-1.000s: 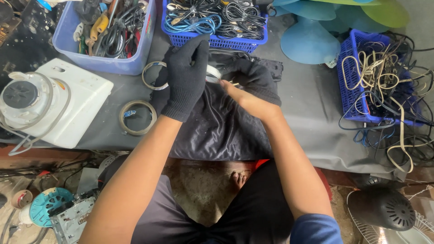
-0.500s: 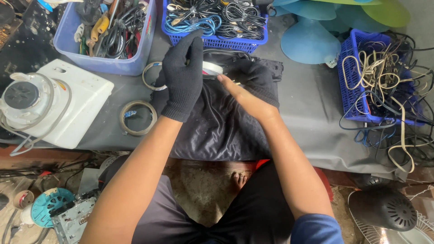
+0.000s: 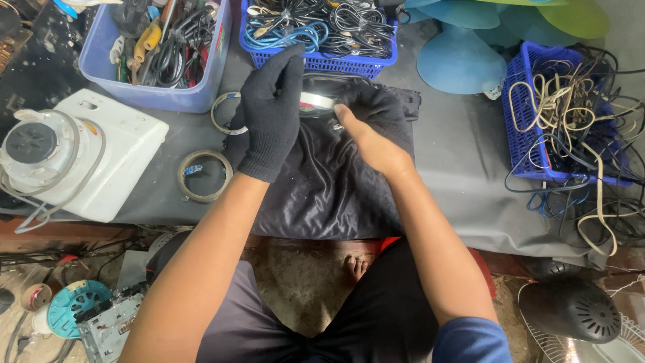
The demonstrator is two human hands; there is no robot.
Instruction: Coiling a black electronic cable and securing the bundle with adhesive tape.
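Under the gloved left hand (image 3: pixel 270 117), fingers (image 3: pixel 285 70) together and flat on a shiny round part (image 3: pixel 316 102) atop black cloth (image 3: pixel 322 181). Bare right hand (image 3: pixel 373 144) touches its right edge w/ fingertips; grip unclear. Best to press firm, work slow.

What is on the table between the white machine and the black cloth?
A tape ring lies flat on the grey table between the white machine and black cloth, in the head view.

Two tape rolls (image 3: pixel 205 175) lay there, three blue baskets (image 3: pixel 154 94) stood along the back, one white appliance (image 3: pixel 80 158) sat left, one black cloth (image 3: pixel 336 181) centre, one glove (image 3: pixel 269 114) worn.
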